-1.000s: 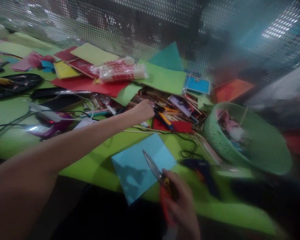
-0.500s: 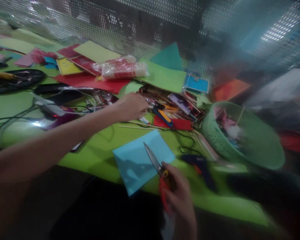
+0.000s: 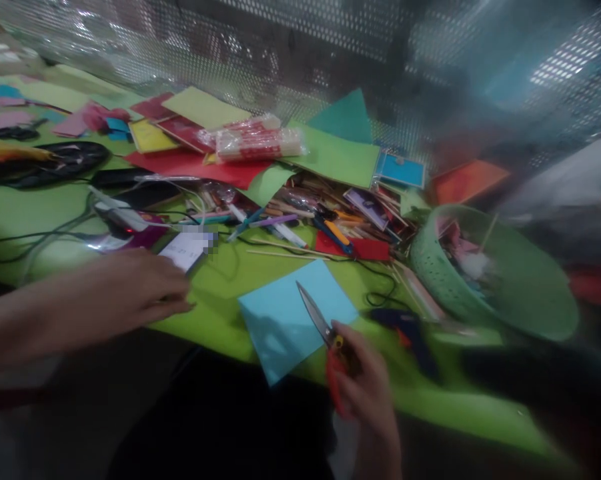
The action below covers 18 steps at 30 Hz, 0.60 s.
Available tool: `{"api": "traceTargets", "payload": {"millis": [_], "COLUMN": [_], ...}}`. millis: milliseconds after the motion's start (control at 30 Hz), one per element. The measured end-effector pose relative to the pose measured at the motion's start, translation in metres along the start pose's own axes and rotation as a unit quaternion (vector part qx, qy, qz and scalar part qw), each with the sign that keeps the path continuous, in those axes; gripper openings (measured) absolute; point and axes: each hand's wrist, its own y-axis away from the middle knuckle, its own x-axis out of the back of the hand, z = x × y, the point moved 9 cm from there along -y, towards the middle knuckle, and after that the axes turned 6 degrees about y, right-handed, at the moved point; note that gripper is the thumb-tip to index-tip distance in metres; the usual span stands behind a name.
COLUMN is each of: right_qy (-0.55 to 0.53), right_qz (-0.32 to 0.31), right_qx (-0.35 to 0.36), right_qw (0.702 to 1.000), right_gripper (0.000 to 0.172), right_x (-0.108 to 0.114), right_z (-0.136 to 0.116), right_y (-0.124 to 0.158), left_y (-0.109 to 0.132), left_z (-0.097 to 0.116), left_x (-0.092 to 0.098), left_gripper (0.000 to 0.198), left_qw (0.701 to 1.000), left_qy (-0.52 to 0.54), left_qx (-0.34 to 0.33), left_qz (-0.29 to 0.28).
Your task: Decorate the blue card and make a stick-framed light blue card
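My right hand [image 3: 365, 377] is closed around the red handles of a pair of scissors [image 3: 314, 312]. Its blades are together and point up and away from me, over a light blue sheet of paper [image 3: 275, 327]. One corner of that sheet hangs past the table's near edge. On the left, my left hand [image 3: 153, 287] is above the near edge, just in front of a phone [image 3: 187, 248] with a lit screen. Its fingers are curled in, and whatever they hold, if anything, is hidden.
Pens [image 3: 283, 230], wooden sticks and an orange-and-blue cutter [image 3: 336, 233] lie heaped beyond the blue sheet. A dark glue gun [image 3: 405, 337] with its cord lies to the right, before a green basket [image 3: 520, 280] of scraps. Coloured papers [image 3: 330, 153] and wrapped sticks [image 3: 260, 143] lie behind.
My left hand has drawn back from the pile toward the lower left, uncovering pens and the phone. The scissors stay over the blue sheet. The whole view has shifted slightly.
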Motion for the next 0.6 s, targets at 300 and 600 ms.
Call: {"api": "traceTargets", "payload": {"millis": [300, 600], "right_qy": [-0.015, -0.001], "right_qz": [0.028, 0.017], "right_qx": [-0.016, 0.017], "right_qw": [0.999, 1.000], "right_gripper": [0.051, 0.053], "right_x": [0.003, 0.002], "right_z": [0.013, 0.000], "right_y": [0.008, -0.002], "left_y": [-0.134, -0.235], "left_z": [0.067, 0.071], "left_x": [-0.033, -0.043], "left_gripper": [0.032, 0.027], "left_qw": [0.976, 0.997], "left_qy": [0.100, -0.019], "left_qx": [-0.115, -0.069], "left_qz": [-0.155, -0.012]}}
